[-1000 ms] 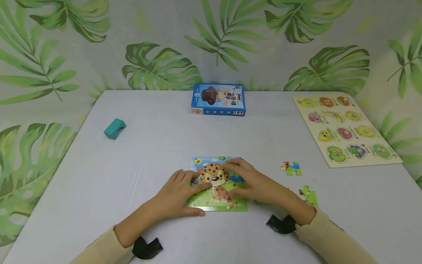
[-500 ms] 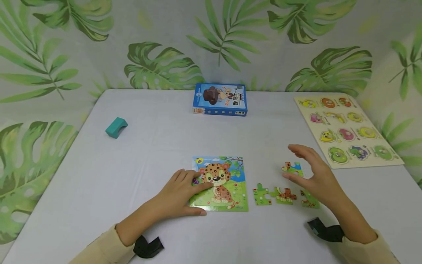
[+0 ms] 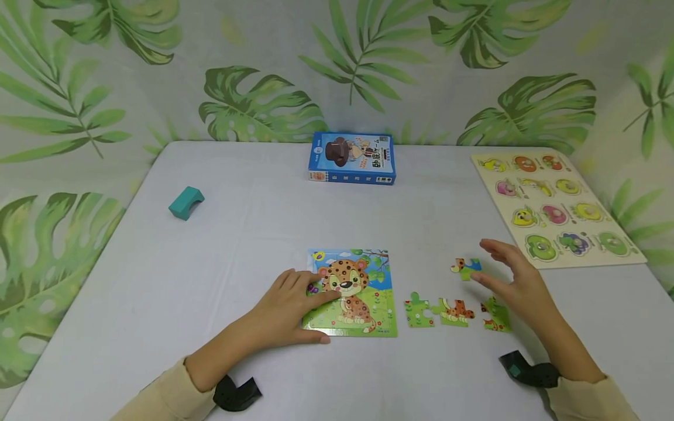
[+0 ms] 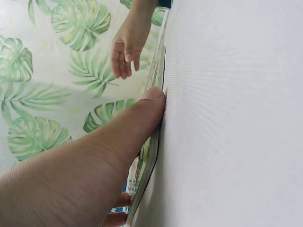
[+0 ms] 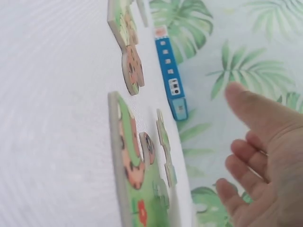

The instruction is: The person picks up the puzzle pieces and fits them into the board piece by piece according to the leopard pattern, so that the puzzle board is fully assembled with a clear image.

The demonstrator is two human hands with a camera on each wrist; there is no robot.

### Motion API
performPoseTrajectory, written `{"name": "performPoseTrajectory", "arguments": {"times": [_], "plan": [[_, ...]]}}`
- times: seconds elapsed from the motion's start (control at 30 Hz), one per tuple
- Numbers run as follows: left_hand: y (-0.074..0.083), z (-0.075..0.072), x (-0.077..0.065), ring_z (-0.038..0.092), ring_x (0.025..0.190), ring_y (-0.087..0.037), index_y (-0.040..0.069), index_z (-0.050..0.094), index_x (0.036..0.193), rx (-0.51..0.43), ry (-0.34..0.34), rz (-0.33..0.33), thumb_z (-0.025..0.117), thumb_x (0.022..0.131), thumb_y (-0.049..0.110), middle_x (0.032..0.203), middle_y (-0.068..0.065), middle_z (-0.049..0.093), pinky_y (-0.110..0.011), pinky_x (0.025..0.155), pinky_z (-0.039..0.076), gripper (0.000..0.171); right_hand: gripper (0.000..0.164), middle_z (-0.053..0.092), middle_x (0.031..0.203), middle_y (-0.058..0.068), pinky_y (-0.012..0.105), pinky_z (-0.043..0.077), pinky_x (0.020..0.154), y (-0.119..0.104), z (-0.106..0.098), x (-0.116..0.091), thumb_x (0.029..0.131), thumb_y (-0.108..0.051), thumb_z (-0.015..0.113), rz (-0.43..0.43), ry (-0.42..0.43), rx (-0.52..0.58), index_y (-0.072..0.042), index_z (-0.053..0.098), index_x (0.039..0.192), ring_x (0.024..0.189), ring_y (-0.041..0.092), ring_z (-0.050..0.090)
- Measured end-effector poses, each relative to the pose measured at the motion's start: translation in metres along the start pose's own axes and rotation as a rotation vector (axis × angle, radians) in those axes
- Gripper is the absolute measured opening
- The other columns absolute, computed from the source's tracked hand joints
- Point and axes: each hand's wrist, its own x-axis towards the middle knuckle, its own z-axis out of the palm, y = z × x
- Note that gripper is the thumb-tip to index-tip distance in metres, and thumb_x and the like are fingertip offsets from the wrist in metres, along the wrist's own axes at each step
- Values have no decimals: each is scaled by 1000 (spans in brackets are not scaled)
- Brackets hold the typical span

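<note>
Jigsaw board (image 3: 365,297) with leopard picture, flat on the white table (image 3: 253,234): my left hand (image 3: 291,305) rests over its left side, fingers relaxed, thumb touching the near edge. My empty right hand (image 3: 521,283), thumb and fingers spread apart, hovers near loose puzzle pieces (image 3: 456,313) right of the board.
</note>
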Motion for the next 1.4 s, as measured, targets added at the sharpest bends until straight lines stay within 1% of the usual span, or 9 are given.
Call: {"name": "performPoseTrajectory", "arguments": {"times": [0.17, 0.23, 0.37, 0.5, 0.6, 0.63, 0.9, 1.1, 1.4], "plan": [[0, 0, 0, 32, 118, -27, 33, 42, 134, 5, -2, 1, 47, 72, 72, 130, -13, 37, -44, 99, 20, 74, 64, 46, 126, 16, 8, 27, 91, 12, 3, -2, 73, -6, 74, 81, -66, -2, -3, 44, 129, 113, 4, 39], [0, 0, 0, 32, 118, -27, 33, 42, 134, 4, -3, -2, 47, 72, 73, 130, -13, 37, -45, 99, 20, 74, 63, 45, 128, 15, 14, 30, 93, 16, 4, -3, 75, -11, 73, 102, -97, -13, -3, 42, 130, 114, 14, 40], [0, 0, 0, 32, 118, -27, 33, 42, 134, 2, -2, -2, 47, 72, 73, 130, -12, 37, -45, 100, 20, 74, 62, 43, 129, 15, 11, 28, 92, 21, 6, -4, 79, -13, 70, 106, -150, -43, -2, 40, 132, 112, 29, 40], [0, 0, 1, 32, 118, -27, 33, 41, 134, 4, -2, -1, 47, 72, 73, 130, -12, 37, -45, 100, 20, 74, 63, 39, 131, 20, 30, 24, 102, 23, 6, -5, 81, -18, 67, 133, -204, -38, -2, 36, 134, 116, 39, 36], [0, 0, 1, 33, 118, -27, 33, 42, 134, -1, -3, -1, 48, 72, 72, 129, -12, 37, -45, 100, 20, 74, 64, 36, 133, 23, 54, 20, 98, 22, 7, -5, 82, -23, 66, 171, -243, -29, -2, 35, 135, 122, 43, 29], [0, 0, 0, 33, 117, -27, 32, 42, 134, -3, -3, -1, 48, 72, 72, 129, -12, 37, -45, 100, 20, 74, 64, 35, 133, 24, 57, 19, 96, 22, 7, -5, 83, -24, 66, 176, -253, -28, -2, 36, 135, 123, 44, 27], [0, -1, 0, 32, 118, -27, 32, 42, 134, -6, -2, 0, 49, 72, 71, 129, -13, 37, -46, 100, 20, 74, 59, 41, 129, 23, 59, 24, 93, 23, 9, -2, 83, -24, 66, 136, -276, -77, -2, 41, 132, 120, 44, 31], [1, -1, 0, 32, 118, -27, 31, 42, 134, -6, 3, 4, 49, 72, 71, 129, -13, 38, -45, 99, 21, 74, 51, 46, 116, 22, 60, 30, 86, 21, 9, -1, 83, -22, 65, 116, -292, -106, 0, 48, 127, 111, 43, 37], [1, -1, 0, 32, 118, -27, 32, 43, 134, -14, 2, -1, 50, 72, 71, 130, -13, 37, -46, 100, 20, 74, 42, 51, 103, 20, 54, 34, 78, 13, 12, 1, 78, -19, 71, 47, -234, -200, -2, 56, 114, 96, 38, 45]]}}
